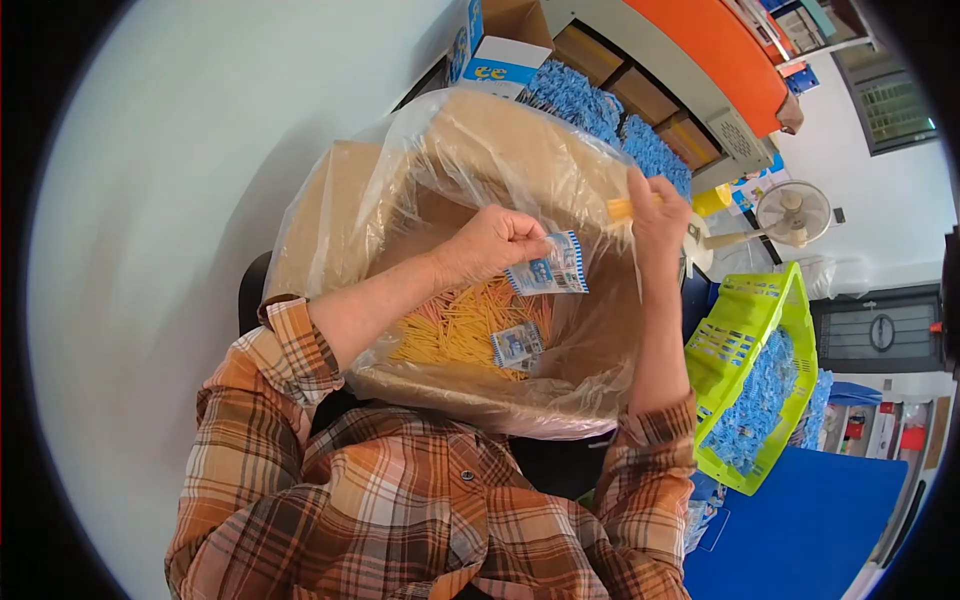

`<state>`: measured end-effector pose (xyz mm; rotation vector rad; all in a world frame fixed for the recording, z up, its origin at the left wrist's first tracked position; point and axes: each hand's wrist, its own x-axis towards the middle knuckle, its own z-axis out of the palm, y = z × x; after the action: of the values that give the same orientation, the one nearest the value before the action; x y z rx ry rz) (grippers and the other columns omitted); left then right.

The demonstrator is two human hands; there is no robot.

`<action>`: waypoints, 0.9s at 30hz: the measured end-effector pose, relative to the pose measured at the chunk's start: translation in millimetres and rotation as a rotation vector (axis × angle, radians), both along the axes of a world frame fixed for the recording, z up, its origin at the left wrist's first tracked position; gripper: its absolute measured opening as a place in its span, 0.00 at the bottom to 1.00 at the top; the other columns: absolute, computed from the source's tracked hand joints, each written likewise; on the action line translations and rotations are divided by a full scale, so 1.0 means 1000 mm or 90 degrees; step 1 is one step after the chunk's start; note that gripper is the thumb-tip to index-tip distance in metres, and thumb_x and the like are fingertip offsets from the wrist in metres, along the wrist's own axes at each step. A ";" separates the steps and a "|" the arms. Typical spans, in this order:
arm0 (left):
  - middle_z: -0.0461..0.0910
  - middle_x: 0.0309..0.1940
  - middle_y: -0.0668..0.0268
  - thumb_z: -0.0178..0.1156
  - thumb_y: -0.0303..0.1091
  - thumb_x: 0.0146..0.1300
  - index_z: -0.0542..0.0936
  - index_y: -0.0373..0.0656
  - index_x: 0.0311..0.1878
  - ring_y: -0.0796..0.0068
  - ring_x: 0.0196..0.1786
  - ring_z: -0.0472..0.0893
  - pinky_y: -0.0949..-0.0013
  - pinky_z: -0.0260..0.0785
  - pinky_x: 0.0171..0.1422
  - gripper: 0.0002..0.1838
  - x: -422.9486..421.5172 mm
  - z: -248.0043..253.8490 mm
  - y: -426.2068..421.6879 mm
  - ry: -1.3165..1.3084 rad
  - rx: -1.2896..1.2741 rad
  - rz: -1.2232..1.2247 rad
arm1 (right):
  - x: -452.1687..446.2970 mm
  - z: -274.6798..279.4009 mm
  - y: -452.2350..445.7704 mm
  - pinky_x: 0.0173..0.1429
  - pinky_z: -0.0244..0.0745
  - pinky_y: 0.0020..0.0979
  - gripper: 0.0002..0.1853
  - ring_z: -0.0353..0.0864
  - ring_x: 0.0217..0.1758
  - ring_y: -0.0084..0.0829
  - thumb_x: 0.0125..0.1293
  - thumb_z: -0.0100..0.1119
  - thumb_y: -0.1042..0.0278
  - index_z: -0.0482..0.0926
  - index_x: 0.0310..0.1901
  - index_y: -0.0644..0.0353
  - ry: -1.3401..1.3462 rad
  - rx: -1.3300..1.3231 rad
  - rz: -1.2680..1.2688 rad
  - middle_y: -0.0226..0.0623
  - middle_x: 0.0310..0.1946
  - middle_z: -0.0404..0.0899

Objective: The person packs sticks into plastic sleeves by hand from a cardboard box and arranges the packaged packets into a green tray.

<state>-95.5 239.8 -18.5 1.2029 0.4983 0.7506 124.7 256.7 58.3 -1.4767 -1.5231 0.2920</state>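
My left hand (490, 243) pinches a small blue-and-white packet (552, 270) at its edge, above a big cardboard box lined with clear plastic (345, 205). My right hand (660, 215) is closed around a short bundle of yellow sticks (620, 210) near the box's right rim. Inside the box lies a loose heap of thin yellow and pink sticks (450, 335). A second blue-and-white packet (517, 346) rests on top of the heap. Whether the pinched packet is open at its top cannot be made out.
A lime-green basket (745, 290) full of blue packets (755, 400) stands to the right, by a blue panel (800, 520). Behind the box are heaped blue packets (575, 100) and an open carton (505, 55). A fan (793, 210) stands farther right. A pale wall (180, 200) fills the left.
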 end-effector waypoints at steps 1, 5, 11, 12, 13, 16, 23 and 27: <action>0.83 0.33 0.71 0.62 0.27 0.65 0.82 0.35 0.38 0.88 0.37 0.78 0.79 0.71 0.46 0.05 0.000 0.000 0.000 -0.011 -0.003 0.014 | -0.005 0.010 -0.011 0.24 0.67 0.27 0.14 0.73 0.20 0.19 0.65 0.62 0.65 0.77 0.23 0.60 0.129 -0.090 0.026 0.29 0.16 0.73; 0.84 0.34 0.69 0.65 0.25 0.61 0.83 0.35 0.39 0.87 0.38 0.79 0.78 0.72 0.45 0.05 -0.007 0.005 -0.001 -0.036 -0.013 0.007 | -0.028 0.032 -0.051 0.19 0.56 0.18 0.14 0.65 0.17 0.11 0.65 0.63 0.64 0.76 0.22 0.54 0.368 -0.284 0.119 0.20 0.17 0.70; 0.84 0.32 0.69 0.68 0.27 0.59 0.86 0.35 0.38 0.86 0.36 0.78 0.78 0.71 0.43 0.07 -0.002 0.002 -0.004 -0.019 0.024 -0.016 | -0.037 0.025 -0.061 0.21 0.56 0.22 0.17 0.62 0.18 0.11 0.64 0.64 0.60 0.76 0.20 0.59 0.227 -0.307 0.133 0.19 0.16 0.69; 0.84 0.31 0.70 0.68 0.27 0.58 0.86 0.35 0.38 0.86 0.36 0.78 0.78 0.71 0.43 0.07 -0.003 0.002 -0.005 -0.021 0.021 -0.027 | -0.039 0.026 -0.061 0.21 0.56 0.23 0.18 0.62 0.19 0.12 0.65 0.64 0.60 0.76 0.20 0.60 0.181 -0.295 0.125 0.20 0.15 0.69; 0.84 0.31 0.70 0.68 0.27 0.58 0.86 0.35 0.38 0.86 0.36 0.78 0.78 0.71 0.43 0.07 -0.003 0.004 -0.005 -0.023 0.016 -0.037 | -0.040 0.026 -0.061 0.21 0.57 0.23 0.19 0.63 0.19 0.12 0.65 0.63 0.60 0.76 0.20 0.62 0.135 -0.282 0.118 0.21 0.15 0.69; 0.84 0.31 0.71 0.69 0.28 0.57 0.86 0.36 0.38 0.87 0.36 0.77 0.78 0.71 0.42 0.07 -0.005 0.006 -0.007 -0.013 0.021 -0.061 | -0.044 0.026 -0.061 0.21 0.59 0.27 0.20 0.64 0.19 0.16 0.65 0.63 0.59 0.76 0.21 0.65 -0.001 -0.227 0.096 0.26 0.13 0.68; 0.83 0.31 0.72 0.69 0.30 0.57 0.86 0.37 0.39 0.87 0.35 0.76 0.78 0.70 0.41 0.08 -0.002 0.000 -0.003 0.015 0.015 -0.050 | -0.050 0.036 -0.058 0.26 0.66 0.33 0.18 0.67 0.19 0.28 0.61 0.67 0.57 0.77 0.26 0.66 -0.172 -0.198 0.194 0.37 0.15 0.72; 0.83 0.31 0.72 0.68 0.31 0.59 0.85 0.37 0.40 0.87 0.36 0.76 0.78 0.70 0.41 0.09 0.000 -0.001 -0.003 0.005 0.015 -0.037 | -0.054 0.034 -0.061 0.26 0.66 0.29 0.15 0.68 0.21 0.22 0.56 0.72 0.64 0.77 0.37 0.63 -0.172 -0.173 0.197 0.31 0.15 0.72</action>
<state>-95.7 236.4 -19.3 1.2369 0.4596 0.7036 70.7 196.1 92.4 -1.5314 -1.9977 0.5153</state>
